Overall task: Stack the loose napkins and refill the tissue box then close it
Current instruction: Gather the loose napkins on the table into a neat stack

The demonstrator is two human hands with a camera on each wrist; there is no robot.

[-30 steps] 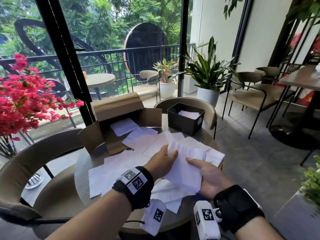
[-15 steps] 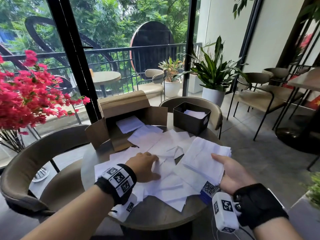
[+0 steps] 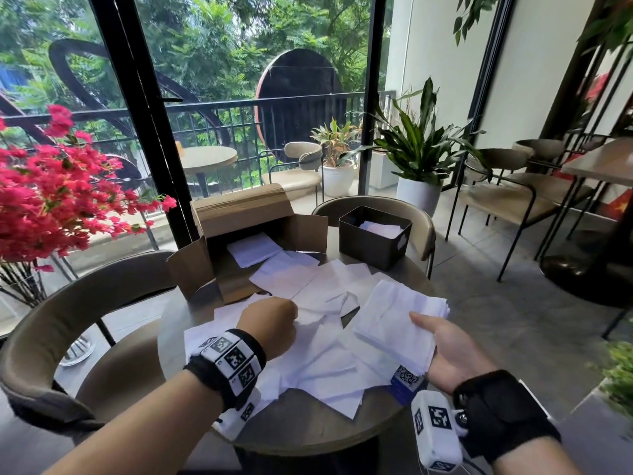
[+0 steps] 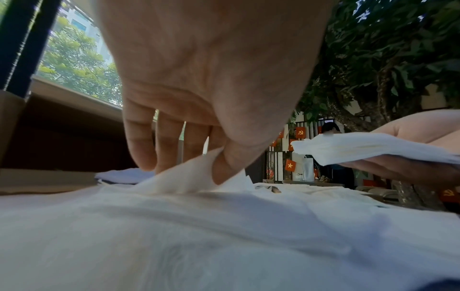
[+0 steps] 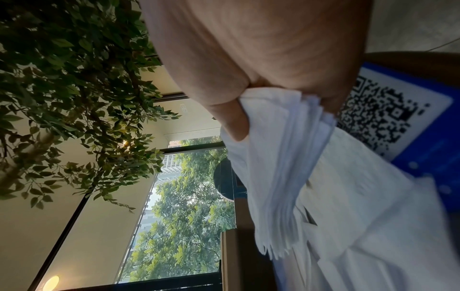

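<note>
Left grip [image 4: 219,157] pinches a corner of one loose napkin [image 4: 184,177], thumb against fingertips, lifting it off the scattered napkins [image 3: 325,365] on the round bench [image 3: 308,430]. Right grip [image 3: 445,347] holds the gathered stack [image 3: 397,323] at 3 o'clock of the bench, thumb on top, fingers under, clamped near the stack's near edge; its far edge fans loose in the right wrist view.

Tissue box [image 3: 375,236], black, sits open at 1 o'clock with a few white sheets inside; no lid visible, so can't tell how it closes. Cardboard carton [image 3: 239,241] lies open at 11 o'clock with napkins spilling out of it. Blue QR card [image 3: 406,380] peeks from under the sheets at 4 o'clock.

Handling, as a judgement: napkins look thin, soft and very light, no stiffness, so a single sheet droops and folds when lifted by one corner. They likely cling or slide in twos; a corner or edge pinch is the way in, since flat sheets give nothing to grab. The stack is compressible and sheds sheets if held loosely, so it is best clamped across the middle of one edge. Tearing risk is low, creasing risk high.
</note>
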